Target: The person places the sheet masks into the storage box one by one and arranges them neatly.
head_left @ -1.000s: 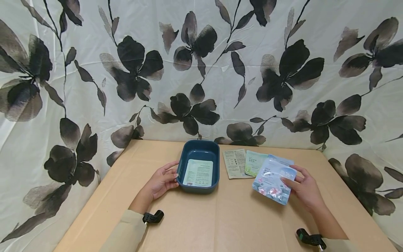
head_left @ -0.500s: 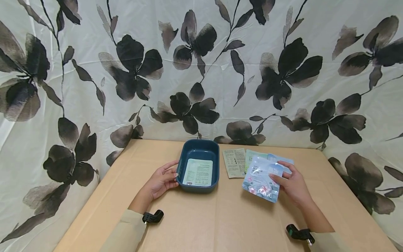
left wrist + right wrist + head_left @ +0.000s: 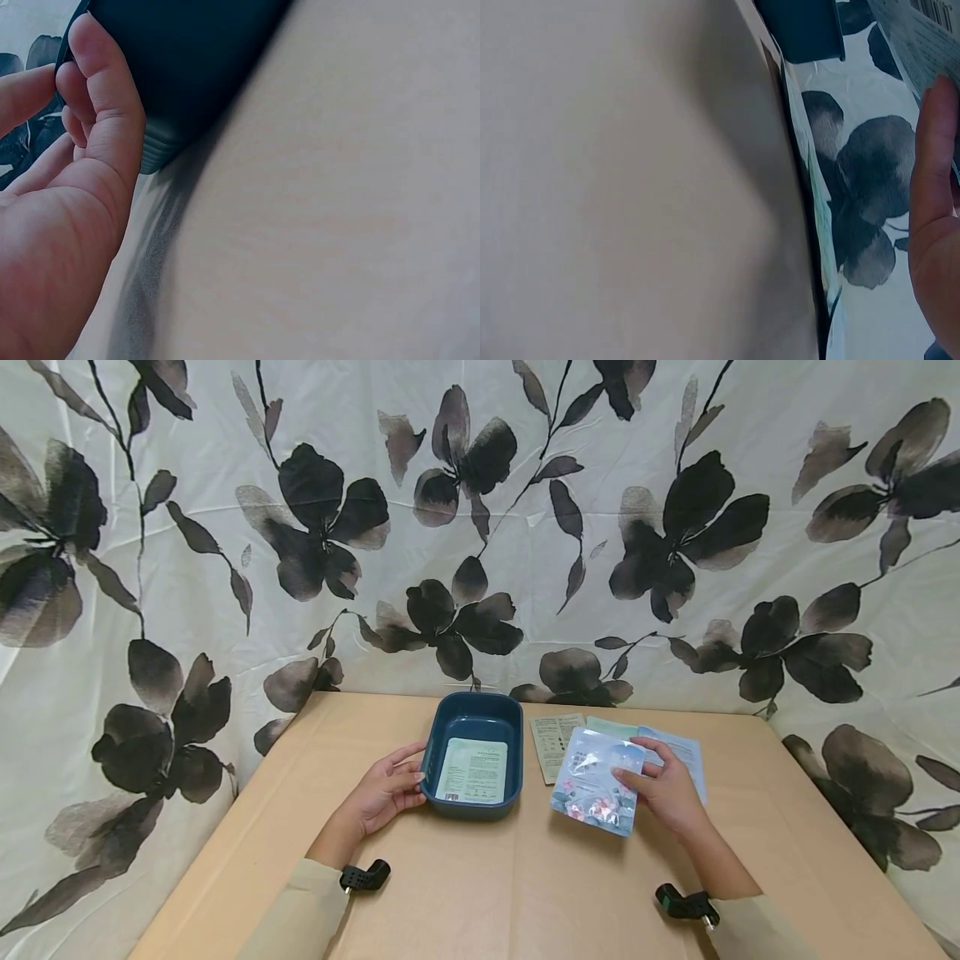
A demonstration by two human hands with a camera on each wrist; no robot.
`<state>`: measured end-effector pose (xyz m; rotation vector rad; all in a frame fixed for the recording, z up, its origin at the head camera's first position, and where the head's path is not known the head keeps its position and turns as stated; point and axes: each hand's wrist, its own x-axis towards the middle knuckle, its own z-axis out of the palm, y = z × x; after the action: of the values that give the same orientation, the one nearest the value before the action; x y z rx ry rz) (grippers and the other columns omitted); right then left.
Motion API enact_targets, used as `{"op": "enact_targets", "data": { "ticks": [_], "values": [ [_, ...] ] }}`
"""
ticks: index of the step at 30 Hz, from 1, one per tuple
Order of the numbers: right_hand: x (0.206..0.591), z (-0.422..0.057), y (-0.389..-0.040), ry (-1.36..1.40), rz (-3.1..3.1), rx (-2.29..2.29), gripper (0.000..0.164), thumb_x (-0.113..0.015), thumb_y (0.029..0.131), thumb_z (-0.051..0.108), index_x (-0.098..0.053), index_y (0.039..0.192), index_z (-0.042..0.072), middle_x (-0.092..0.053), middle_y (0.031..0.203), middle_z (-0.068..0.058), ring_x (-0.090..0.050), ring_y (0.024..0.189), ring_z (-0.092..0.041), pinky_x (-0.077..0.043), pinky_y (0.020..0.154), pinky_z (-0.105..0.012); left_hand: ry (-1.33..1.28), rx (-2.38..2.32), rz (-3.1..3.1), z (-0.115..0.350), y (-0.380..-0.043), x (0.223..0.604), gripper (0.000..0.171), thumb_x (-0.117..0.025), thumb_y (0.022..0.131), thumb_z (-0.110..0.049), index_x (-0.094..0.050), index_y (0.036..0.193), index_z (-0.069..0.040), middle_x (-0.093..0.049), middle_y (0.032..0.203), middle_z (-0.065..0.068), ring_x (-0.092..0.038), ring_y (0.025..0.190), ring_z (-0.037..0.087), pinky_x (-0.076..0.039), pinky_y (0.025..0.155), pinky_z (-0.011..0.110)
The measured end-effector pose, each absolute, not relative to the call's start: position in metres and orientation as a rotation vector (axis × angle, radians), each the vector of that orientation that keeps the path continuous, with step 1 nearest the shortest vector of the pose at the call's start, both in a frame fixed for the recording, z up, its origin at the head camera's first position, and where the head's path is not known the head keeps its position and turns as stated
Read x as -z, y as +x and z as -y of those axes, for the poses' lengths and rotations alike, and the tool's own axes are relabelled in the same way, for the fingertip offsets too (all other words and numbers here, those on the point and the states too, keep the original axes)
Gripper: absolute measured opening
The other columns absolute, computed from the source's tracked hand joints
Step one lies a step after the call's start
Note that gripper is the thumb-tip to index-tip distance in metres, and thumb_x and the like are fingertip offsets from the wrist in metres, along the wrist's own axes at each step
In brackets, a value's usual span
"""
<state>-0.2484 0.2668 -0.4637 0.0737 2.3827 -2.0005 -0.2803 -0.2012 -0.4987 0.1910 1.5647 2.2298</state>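
Observation:
A deep blue rectangular plastic container point(image 3: 471, 812) stands on the table, with a pale green printed packet point(image 3: 474, 768) lying flat inside. My left hand point(image 3: 386, 795) holds the container's left side, thumb at the rim and fingers along the outer wall; the left wrist view shows the thumb point(image 3: 97, 52) close up against the dark blue container point(image 3: 195, 60). My right hand point(image 3: 663, 789) pinches a shiny blue packet with a pink flower print point(image 3: 592, 785) by its right edge, tilted above the table right of the container. In the right wrist view, the packet's barcoded back point(image 3: 919, 37) shows.
Behind the held packet lie a pale green packet with dense print point(image 3: 553, 739), a light green one point(image 3: 611, 727) and another blue one point(image 3: 686, 756). A floral cloth point(image 3: 570, 568) hangs behind the tan table point(image 3: 450, 893).
My right hand has moved left with the blue packet, uncovering more of the other blue packet behind it. The left hand and container have stayed in place.

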Motion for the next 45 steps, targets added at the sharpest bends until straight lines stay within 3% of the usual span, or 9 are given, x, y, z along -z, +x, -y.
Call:
{"op": "enact_targets", "data": {
  "ticks": [11, 31, 37, 45],
  "values": [
    [0.459, -0.253, -0.255, 0.072, -2.395, 1.964, 0.081, -0.077, 0.092, 0.025, -0.03, 0.156, 0.013, -0.061, 0.139, -0.025, -0.076, 0.093, -0.018, -0.063, 0.082, -0.033, 0.204, -2.216, -1.584, 0.198, -0.282, 0.497, 0.067, -0.055, 0.101, 0.002, -0.028, 0.161, -0.01, -0.065, 0.113, 0.008, -0.068, 0.078, 0.012, -0.063, 0.077, 0.029],
    [0.453, -0.222, -0.274, 0.006, -2.358, 1.97, 0.08, -0.08, 0.089, 0.019, -0.035, 0.155, 0.014, -0.069, 0.125, -0.022, -0.076, 0.086, -0.021, -0.064, 0.076, -0.033, 0.186, -2.237, -1.556, 0.199, -0.283, 0.499, 0.066, -0.054, 0.102, 0.004, -0.029, 0.161, -0.011, -0.066, 0.112, 0.006, -0.069, 0.077, 0.013, -0.063, 0.076, 0.03],
    [0.45, -0.213, -0.279, -0.032, -2.34, 1.974, 0.077, -0.08, 0.09, 0.017, -0.039, 0.155, 0.02, -0.067, 0.128, -0.025, -0.076, 0.088, -0.023, -0.064, 0.077, -0.036, 0.197, -2.228, -1.565, 0.201, -0.282, 0.499, 0.066, -0.053, 0.102, 0.003, -0.028, 0.161, -0.011, -0.067, 0.116, 0.008, -0.069, 0.078, 0.013, -0.063, 0.077, 0.03],
    [0.448, -0.201, -0.282, -0.069, -2.28, 1.984, 0.076, -0.077, 0.092, 0.014, -0.036, 0.156, 0.016, -0.063, 0.134, -0.028, -0.076, 0.089, -0.025, -0.064, 0.077, -0.042, 0.194, -2.224, -1.564, 0.202, -0.281, 0.498, 0.065, -0.054, 0.102, 0.002, -0.028, 0.161, -0.011, -0.065, 0.115, 0.007, -0.069, 0.078, 0.013, -0.063, 0.078, 0.03]
  ]
}}
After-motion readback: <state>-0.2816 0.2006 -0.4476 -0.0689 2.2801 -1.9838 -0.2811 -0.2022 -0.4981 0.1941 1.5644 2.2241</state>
